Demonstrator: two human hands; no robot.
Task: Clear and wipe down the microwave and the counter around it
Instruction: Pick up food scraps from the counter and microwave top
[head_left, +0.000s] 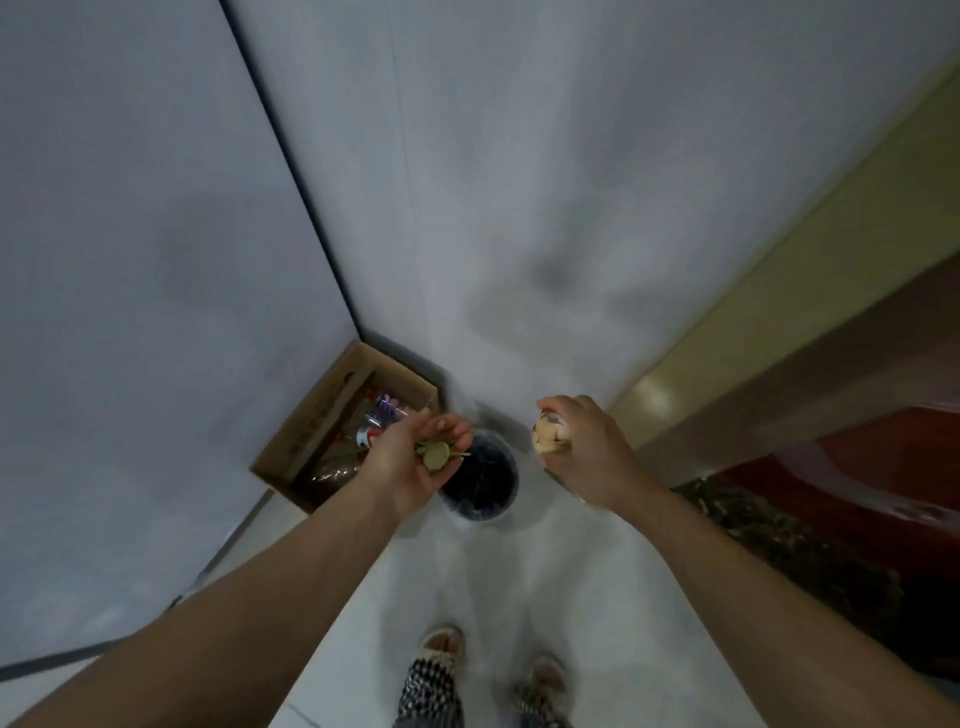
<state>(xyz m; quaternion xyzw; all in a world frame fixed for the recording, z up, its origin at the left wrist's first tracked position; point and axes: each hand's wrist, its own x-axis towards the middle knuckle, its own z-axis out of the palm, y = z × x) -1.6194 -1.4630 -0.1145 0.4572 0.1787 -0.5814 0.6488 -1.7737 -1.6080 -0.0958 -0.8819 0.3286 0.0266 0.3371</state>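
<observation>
1. Black-lined, the round waste bin (480, 480) sits at centre frame on the pale floor (545, 597); I see it just below and between both hands.
2. I read the left hand (421, 462) as palm-up and cupped, fingers loosely curled around a small pile of greenish food scraps (436, 454), right over the bin's left rim.
3. I see the right hand (582, 447), knuckles up, gripping a pale, rounded scrap (548, 436), blurred, right of the bin.
4. Left of the bin, a cardboard box (311, 431) stands in the wall corner, holding cans and bottles.
5. Along the bottom edge, sandalled feet (444, 644) show.
</observation>
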